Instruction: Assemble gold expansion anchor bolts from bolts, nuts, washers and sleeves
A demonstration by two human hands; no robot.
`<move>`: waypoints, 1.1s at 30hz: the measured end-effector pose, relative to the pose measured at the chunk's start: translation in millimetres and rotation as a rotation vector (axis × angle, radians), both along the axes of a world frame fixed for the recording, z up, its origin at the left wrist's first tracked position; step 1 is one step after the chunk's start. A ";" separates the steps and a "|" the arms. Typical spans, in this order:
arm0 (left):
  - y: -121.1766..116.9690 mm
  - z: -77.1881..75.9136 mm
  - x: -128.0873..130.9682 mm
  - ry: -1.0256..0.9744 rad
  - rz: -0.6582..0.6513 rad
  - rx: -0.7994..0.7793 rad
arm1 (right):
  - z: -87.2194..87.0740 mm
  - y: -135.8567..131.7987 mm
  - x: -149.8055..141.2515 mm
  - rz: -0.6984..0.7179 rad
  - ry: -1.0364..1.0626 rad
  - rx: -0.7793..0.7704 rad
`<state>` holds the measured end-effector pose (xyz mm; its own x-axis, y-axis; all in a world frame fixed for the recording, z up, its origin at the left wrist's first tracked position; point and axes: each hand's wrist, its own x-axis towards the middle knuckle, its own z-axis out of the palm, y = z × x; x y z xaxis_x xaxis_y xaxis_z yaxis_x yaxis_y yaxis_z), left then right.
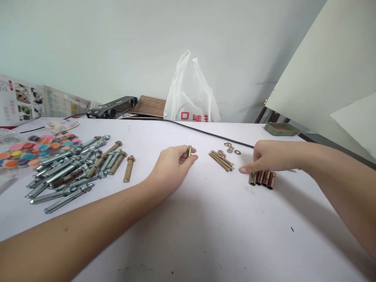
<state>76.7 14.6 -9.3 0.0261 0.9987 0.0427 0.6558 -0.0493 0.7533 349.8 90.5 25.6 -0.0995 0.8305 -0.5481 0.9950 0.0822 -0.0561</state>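
Note:
My left hand (173, 162) rests on the white table (205, 219) and pinches a small brass-coloured bolt (189, 150) between thumb and fingers. My right hand (268, 156) reaches in from the right, its fingertips touching a row of copper-coloured sleeves (262, 178) lying side by side. Between the hands lies a bundle of thin brass bolts (221, 160). Just behind them sit a few washers and nuts (230, 149).
A pile of silver and brass expansion bolts (73, 166) lies at the left, beside a bag of coloured discs (26, 150). A black cable (211, 134) crosses the table. A white plastic bag (192, 98), a black device (113, 107) and a green tray (281, 128) stand at the back.

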 end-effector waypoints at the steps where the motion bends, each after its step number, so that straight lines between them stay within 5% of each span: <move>1: 1.1 -0.2 -0.5 0.001 0.003 -0.009 | 0.5 -2.4 -2.5 -0.017 -0.012 -0.013; 7: 6.2 0.2 -3.8 0.024 -0.044 -0.020 | 2.5 -9.7 -12.4 -0.086 0.108 -0.157; 12: 6.3 -0.7 -3.3 0.017 -0.060 0.006 | 5.3 -17.9 -17.2 0.017 0.123 -0.146; 15: 8.0 -1.7 -4.0 -0.015 -0.075 -0.003 | 9.6 -23.9 -27.1 0.085 0.231 0.010; 22: 9.9 -2.5 -6.5 -0.072 -0.138 -0.030 | 9.7 -37.5 -82.3 0.102 1.050 0.850; 33: 9.2 -0.6 -2.8 -0.056 -0.150 -0.045 | 14.1 -46.5 -98.2 0.275 1.062 0.923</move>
<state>73.9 23.8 -9.9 0.1743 0.9847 0.0034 0.6001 -0.1090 0.7925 251.7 44.0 39.7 -0.3256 0.7293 0.6017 0.4632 0.6779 -0.5709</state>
